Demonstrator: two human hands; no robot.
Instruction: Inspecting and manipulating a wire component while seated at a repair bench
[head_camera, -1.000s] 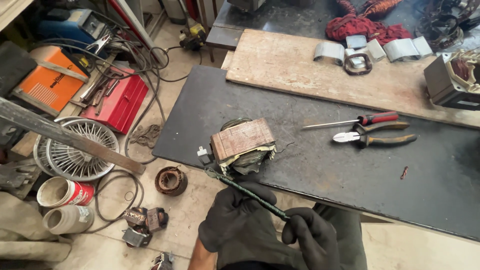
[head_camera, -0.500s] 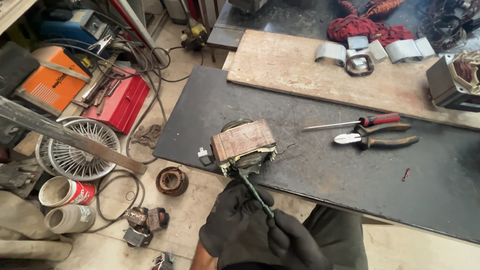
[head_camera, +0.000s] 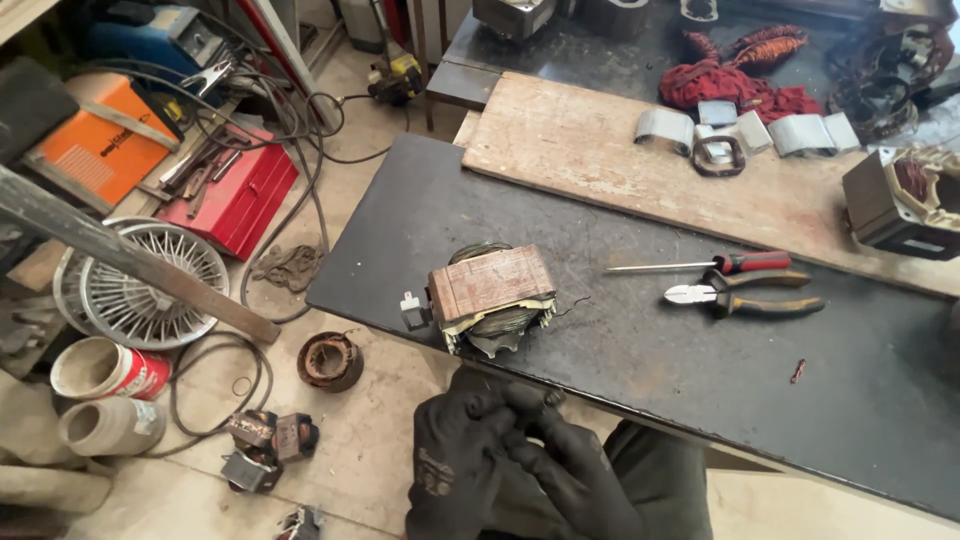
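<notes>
Both my hands wear black gloves and are pressed together at the bottom middle, just off the table's near edge. My left hand (head_camera: 455, 460) has its fingers curled, and my right hand (head_camera: 575, 470) folds its fingers against them. Nothing shows between them. Just beyond my hands a small transformer (head_camera: 492, 295) with a rusty brown laminated core and dark windings sits on the black tabletop (head_camera: 640, 350). Neither hand touches it.
A red-handled screwdriver (head_camera: 700, 265) and cutting pliers (head_camera: 745, 297) lie to the right of the transformer. Behind is a wooden board (head_camera: 600, 160) with metal brackets and red rags. On the floor to the left are a red toolbox (head_camera: 235, 200), a fan grille (head_camera: 140, 285), cans and cables.
The thin dark rod that ran from my hands to the transformer is no longer visible. My hands have drawn back from the transformer and closed together.
</notes>
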